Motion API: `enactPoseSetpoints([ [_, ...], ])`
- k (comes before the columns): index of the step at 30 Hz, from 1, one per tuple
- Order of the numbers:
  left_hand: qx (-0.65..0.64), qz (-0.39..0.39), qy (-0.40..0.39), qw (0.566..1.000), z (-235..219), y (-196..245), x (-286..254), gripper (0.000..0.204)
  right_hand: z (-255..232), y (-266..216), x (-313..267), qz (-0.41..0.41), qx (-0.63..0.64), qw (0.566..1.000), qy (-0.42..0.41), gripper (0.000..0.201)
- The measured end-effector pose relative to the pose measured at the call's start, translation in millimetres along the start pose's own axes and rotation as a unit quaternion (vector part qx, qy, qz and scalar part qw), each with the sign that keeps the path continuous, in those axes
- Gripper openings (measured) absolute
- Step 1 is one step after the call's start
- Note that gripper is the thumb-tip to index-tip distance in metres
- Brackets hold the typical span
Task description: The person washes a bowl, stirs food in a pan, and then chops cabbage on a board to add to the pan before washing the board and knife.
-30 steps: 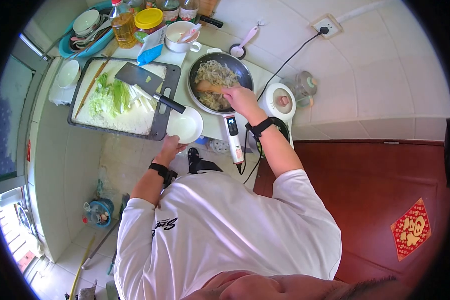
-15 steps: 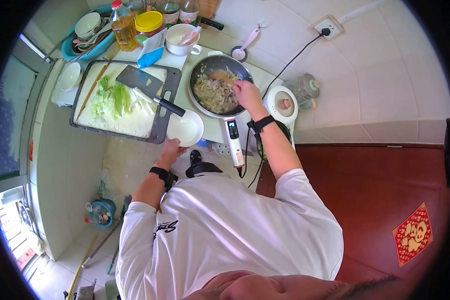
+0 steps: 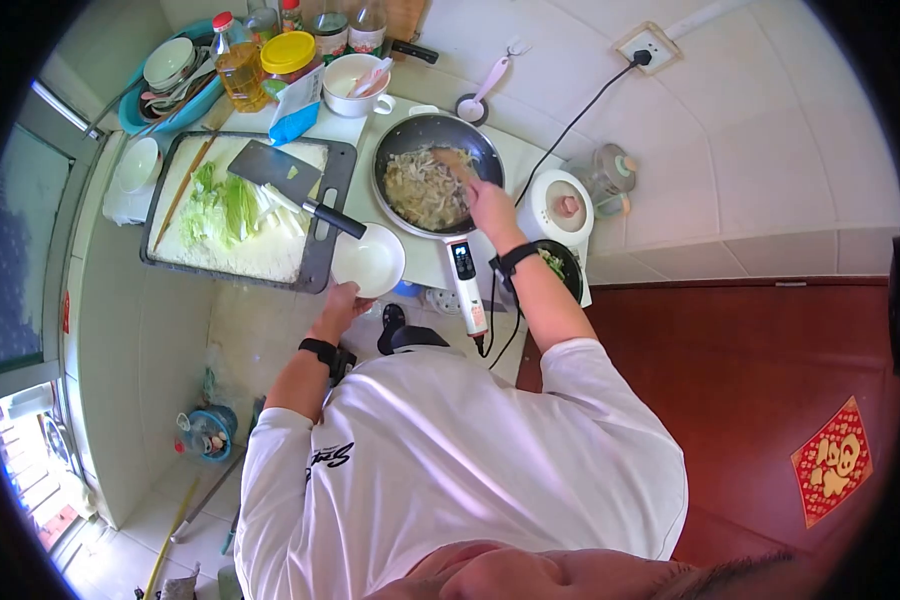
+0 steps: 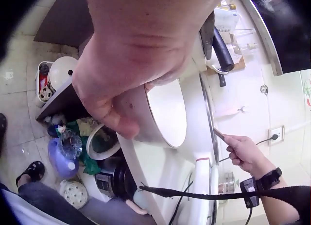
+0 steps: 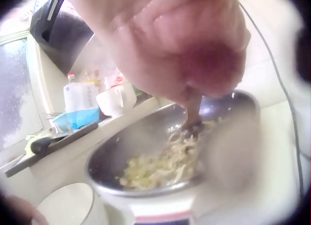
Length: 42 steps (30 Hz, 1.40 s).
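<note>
My left hand (image 3: 340, 308) holds a white bowl (image 3: 368, 262) by its near side, at the counter's edge between the cutting board and the pan. In the left wrist view the fingers lie round the outer wall of the bowl (image 4: 167, 113), whose inside looks bare. My right hand (image 3: 492, 212) grips a wooden spatula (image 3: 456, 163) over the right side of a dark electric frying pan (image 3: 388, 140). Sliced, pale food (image 3: 425, 188) covers the pan's bottom. In the right wrist view the spatula (image 5: 193, 111) reaches down into the food; my palm hides its handle.
Left of the pan, a cutting board (image 3: 340, 165) bears chopped cabbage (image 3: 225, 210) and a cleaver (image 3: 275, 168). Behind stand a white cup (image 3: 355, 85), an oil bottle (image 3: 238, 75) and a blue basin (image 3: 185, 112). A white rice cooker (image 3: 540, 205) and power cord (image 3: 582, 115) are at right.
My right hand has moved the spatula from the pan's left-middle to its upper right side, and the food has shifted about. The left hand keeps the bowl in nearly the same place.
</note>
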<state>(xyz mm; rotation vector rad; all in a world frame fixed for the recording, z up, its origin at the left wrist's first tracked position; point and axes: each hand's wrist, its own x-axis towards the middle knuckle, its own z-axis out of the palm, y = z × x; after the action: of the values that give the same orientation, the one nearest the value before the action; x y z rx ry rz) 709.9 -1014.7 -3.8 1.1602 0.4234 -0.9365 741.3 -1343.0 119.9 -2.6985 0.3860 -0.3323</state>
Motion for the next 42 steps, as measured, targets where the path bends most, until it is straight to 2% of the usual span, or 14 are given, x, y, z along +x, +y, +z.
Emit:
enactPoseSetpoints([
  [2, -0.001, -0.009, 0.005, 1.000, 2.6, 1.6, 0.7, 0.039, -2.7, 2.5, -5.9, -0.010, 0.001, 1.000, -0.023, 0.019],
  [4, -0.011, -0.009, 0.000, 1.000, -1.3, -3.5, 2.8, 0.040, -18.5, 5.4, -9.3, -0.005, 0.037, 0.998, 0.044, 0.020],
  [6, -0.012, -0.008, 0.001, 1.000, -2.6, -6.0, 2.2, 0.041, -23.8, 10.6, -13.3, 0.047, 0.011, 0.998, 0.041, 0.022],
  [9, -0.009, -0.005, 0.008, 1.000, 3.0, 2.0, -1.0, 0.041, -23.2, 15.8, -29.4, 0.037, 0.016, 0.999, -0.025, 0.026],
  [14, -0.026, -0.029, -0.003, 0.999, -5.1, -8.0, 9.2, 0.041, -37.7, 27.0, -32.3, 0.110, 0.049, 0.993, 0.012, 0.031],
  [16, -0.017, -0.027, 0.021, 0.999, -0.8, -1.7, 6.4, 0.040, -31.7, 31.6, -32.9, 0.062, 0.012, 0.996, -0.060, 0.032],
  [18, -0.002, -0.021, 0.029, 0.999, 5.5, 3.0, 0.7, 0.042, -35.4, 30.4, -33.6, 0.069, 0.025, 0.995, -0.067, 0.031],
  [21, 0.003, -0.012, 0.023, 1.000, 1.6, -1.4, 2.4, 0.044, -47.3, 31.8, -33.9, 0.112, 0.081, 0.990, -0.028, 0.031],
  [23, -0.005, -0.006, 0.005, 1.000, -1.9, -5.6, 3.2, 0.044, -46.6, 39.9, -29.6, 0.107, 0.009, 0.993, -0.048, 0.030],
  [27, 0.006, -0.008, 0.010, 1.000, 4.9, 2.7, -1.9, 0.044, -53.9, 34.9, -36.7, 0.071, 0.041, 0.996, -0.044, 0.030],
  [30, -0.006, -0.008, 0.011, 1.000, -0.4, -2.7, 0.2, 0.042, -54.8, 38.7, -36.2, 0.085, 0.030, 0.995, 0.040, 0.029],
  [33, -0.016, 0.001, 0.003, 1.000, -1.2, -3.2, 3.2, 0.039, -45.4, 40.4, -39.9, 0.052, -0.013, 0.997, -0.060, 0.027],
  [36, -0.020, -0.002, 0.010, 1.000, 1.2, -2.4, 1.3, 0.038, -61.7, 25.8, -39.6, 0.068, 0.034, 0.997, -0.005, 0.027],
  [42, -0.011, -0.009, 0.022, 1.000, 1.4, -1.3, 3.1, 0.039, -64.6, 31.9, -36.1, 0.042, -0.045, 0.994, -0.088, 0.025],
])
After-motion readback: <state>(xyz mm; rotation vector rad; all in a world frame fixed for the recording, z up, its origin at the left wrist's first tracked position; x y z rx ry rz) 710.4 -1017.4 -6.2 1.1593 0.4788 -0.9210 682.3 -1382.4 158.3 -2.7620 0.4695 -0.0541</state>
